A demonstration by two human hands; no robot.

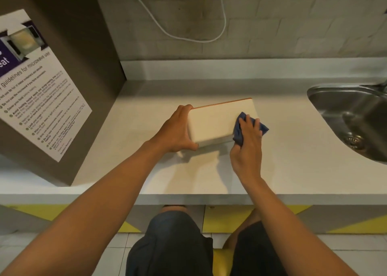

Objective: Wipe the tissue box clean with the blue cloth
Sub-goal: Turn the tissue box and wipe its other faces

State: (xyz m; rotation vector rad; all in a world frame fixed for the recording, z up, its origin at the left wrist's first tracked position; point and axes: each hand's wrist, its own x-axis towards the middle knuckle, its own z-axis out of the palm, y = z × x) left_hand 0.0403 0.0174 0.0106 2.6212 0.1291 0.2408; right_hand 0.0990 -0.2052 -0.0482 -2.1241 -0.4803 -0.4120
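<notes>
tissue box (213, 125) gripped by left hand (178, 131), right hand (248, 141) pressing blue cloth (238, 133) on it

Cream tissue box (211, 125), blue cloth (238, 132)

Tilted white tissue box (211, 125), blue cloth (240, 129) against it.

Cloth (238, 132) mostly hidden under right hand (248, 144), sink (343, 108) cut by right edge, poster (35, 91) small print unreadable
</notes>
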